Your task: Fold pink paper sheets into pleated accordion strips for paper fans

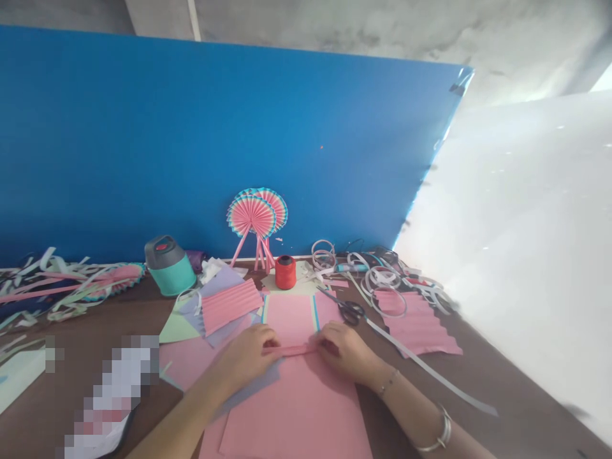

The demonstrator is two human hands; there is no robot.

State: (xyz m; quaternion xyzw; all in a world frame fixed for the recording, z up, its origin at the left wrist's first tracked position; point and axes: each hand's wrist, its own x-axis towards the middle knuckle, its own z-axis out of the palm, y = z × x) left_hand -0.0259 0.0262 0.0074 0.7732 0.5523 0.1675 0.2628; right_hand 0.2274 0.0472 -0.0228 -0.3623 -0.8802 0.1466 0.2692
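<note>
Between my two hands runs a narrow folded edge of pink paper (297, 350). My left hand (255, 350) pinches its left end, fingers curled in. At the right end my right hand (342, 349) is closed on the same fold, a bracelet and a bangle on that wrist. Beyond the fold, the sheet's flat part (289, 315) shows blue and cream strips along both sides. Underneath lie larger pink sheets (296, 408). A pair of dark-handled scissors (351, 311) rests just past my right hand.
A red thread spool (285, 273) and pleated round paper fans (252, 217) stand at the back by a blue panel (191, 127). Pleated pink sheets (229, 306) lie left, another (421, 322) right. A teal-and-grey container (171, 268) stands left; white strips (430, 370) curl at right.
</note>
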